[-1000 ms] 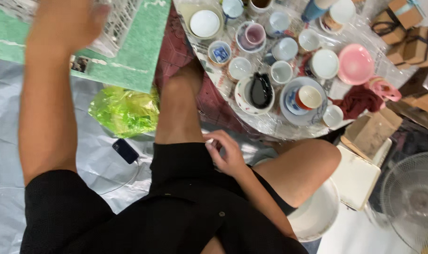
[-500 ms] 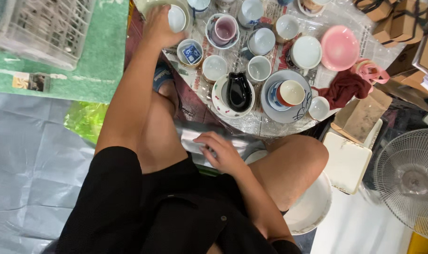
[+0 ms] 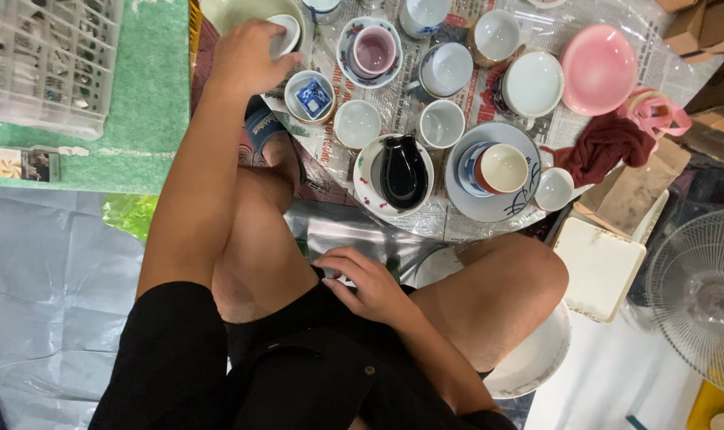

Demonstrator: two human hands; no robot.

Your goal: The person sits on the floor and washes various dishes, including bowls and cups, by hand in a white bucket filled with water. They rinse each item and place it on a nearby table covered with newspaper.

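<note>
My left hand (image 3: 246,56) reaches forward and grips a small white cup (image 3: 285,33) that sits in a pale green bowl (image 3: 242,12) at the top of the view. My right hand (image 3: 360,279) rests on my lap between my bare knees, fingers apart, holding nothing. In front of me lie several ceramic cups, bowls and plates on plastic-covered newspaper: a blue-patterned square cup (image 3: 313,97), a black dish on a white plate (image 3: 402,171), a cup on a blue plate (image 3: 501,169) and a pink bowl (image 3: 599,68).
A white plastic crate (image 3: 47,64) stands on a green mat (image 3: 147,111) at the left. A dark red cloth (image 3: 605,147) lies right of the dishes. A white fan (image 3: 700,295), a white lid (image 3: 597,267) and cardboard boxes (image 3: 708,24) are at the right.
My left hand moved from the crate at the left across to the dishes and closed on the small white cup. The view has shifted closer. My right hand stayed on my lap.
</note>
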